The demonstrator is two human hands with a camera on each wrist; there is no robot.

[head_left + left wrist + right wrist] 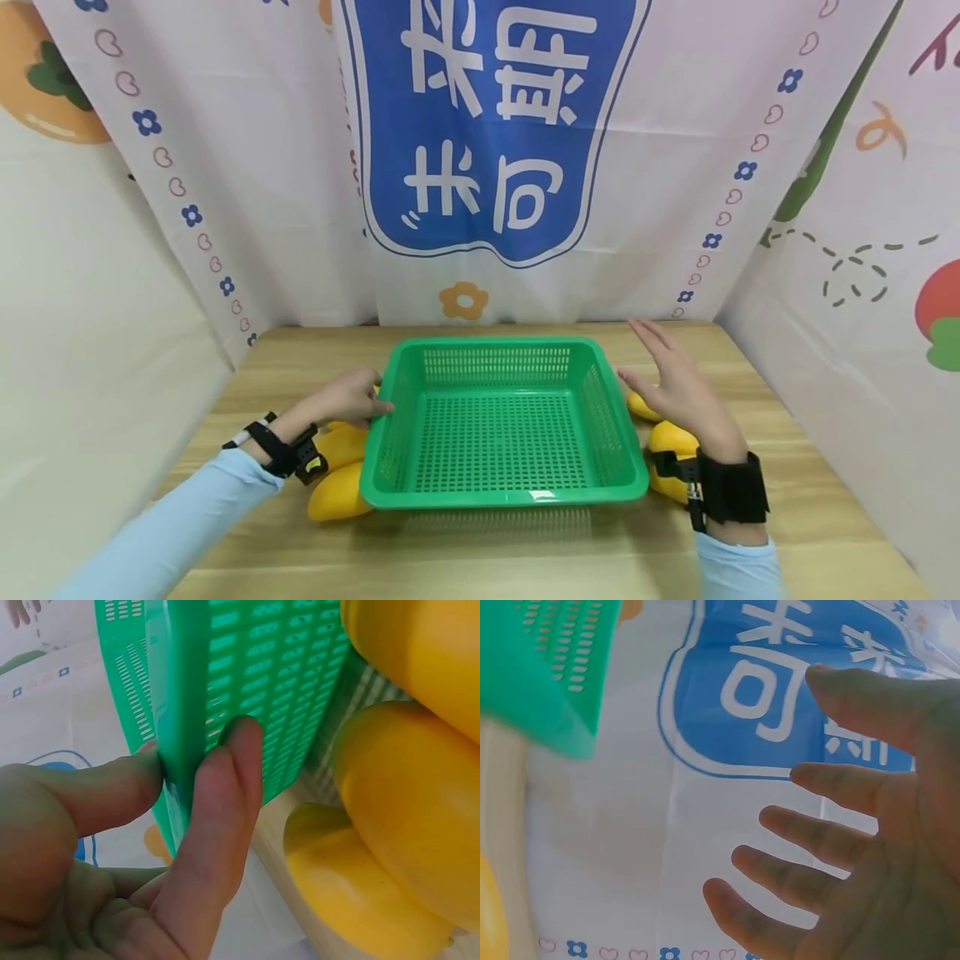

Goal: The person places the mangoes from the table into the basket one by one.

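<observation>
A green plastic basket (498, 497) with slotted walls and a grid bottom sits in the middle of the table, nothing inside it. At its left side my left hand (351, 398) pinches the rim; in the left wrist view the thumb presses one face of the rim (180, 697) and the fingers (217, 825) the other. My right hand (678, 392) is raised beside the basket's right side, fingers spread and holding nothing. In the right wrist view a gap shows between that hand (840, 847) and the basket's corner (577, 735).
Yellow mangoes (337, 493) lie on the wooden table (525, 558) left of the basket, under my left wrist. More mangoes (672, 439) lie to its right, below my right hand. Printed cloth (300, 167) hangs behind the table and along both sides.
</observation>
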